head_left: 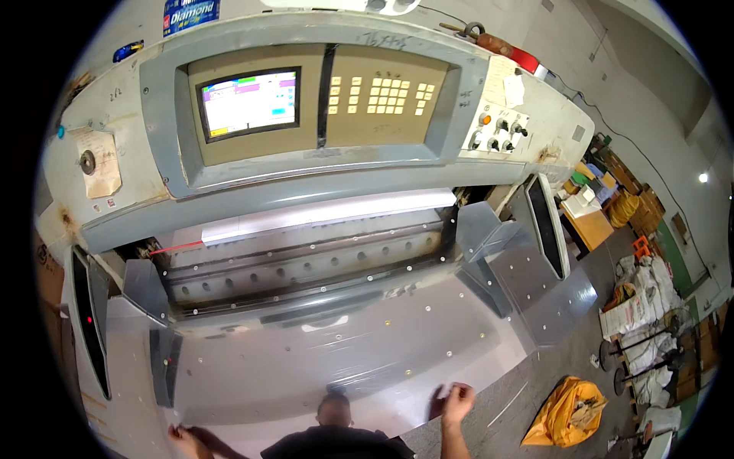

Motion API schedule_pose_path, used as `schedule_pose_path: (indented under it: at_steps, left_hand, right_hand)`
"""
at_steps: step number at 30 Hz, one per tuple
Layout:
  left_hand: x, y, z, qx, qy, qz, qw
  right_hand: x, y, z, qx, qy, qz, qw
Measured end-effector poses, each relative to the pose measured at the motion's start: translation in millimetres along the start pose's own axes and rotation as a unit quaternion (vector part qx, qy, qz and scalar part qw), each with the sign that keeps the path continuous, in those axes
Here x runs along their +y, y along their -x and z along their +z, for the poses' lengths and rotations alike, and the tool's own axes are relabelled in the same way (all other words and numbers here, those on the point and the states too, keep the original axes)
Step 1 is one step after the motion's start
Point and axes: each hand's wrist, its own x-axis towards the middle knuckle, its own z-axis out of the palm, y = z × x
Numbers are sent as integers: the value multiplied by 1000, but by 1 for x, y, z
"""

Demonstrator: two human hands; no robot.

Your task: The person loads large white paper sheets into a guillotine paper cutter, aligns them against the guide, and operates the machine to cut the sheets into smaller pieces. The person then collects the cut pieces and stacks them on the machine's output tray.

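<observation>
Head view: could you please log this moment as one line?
left hand: at table front edge | right hand: pinching clear sheet | cutter screen: lit

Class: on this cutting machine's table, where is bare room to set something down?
The steel table lies bare between the clamp bar and the two hands, left hand, right hand. The floor at right is crowded with an orange bag and white sacks.

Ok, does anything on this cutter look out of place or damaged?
Some wear: rust stains streak the housing at left, and a curled, stained paper note hangs there. Tools lie loose on top. The table looks tidy.
</observation>
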Motion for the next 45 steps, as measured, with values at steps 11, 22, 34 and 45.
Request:
schedule_pose_path:
  at_steps: [11, 22, 34, 45]
  left_hand:
    - [86, 190, -22, 28, 146, -418, 896]
    - [107, 232, 5, 105, 33, -402, 909]
    - [86, 229, -11, 43, -143, -250, 957]
    - [88, 224, -10, 45, -147, -328, 932]
  right_hand:
    - [23, -88, -64, -172, -306, 442, 825]
    - [-24, -74, -16, 1, -105, 420, 902]
    - [-22, -69, -24, 2, -15, 354, 935]
    - [-42, -71, -28, -10, 57, 388, 920]
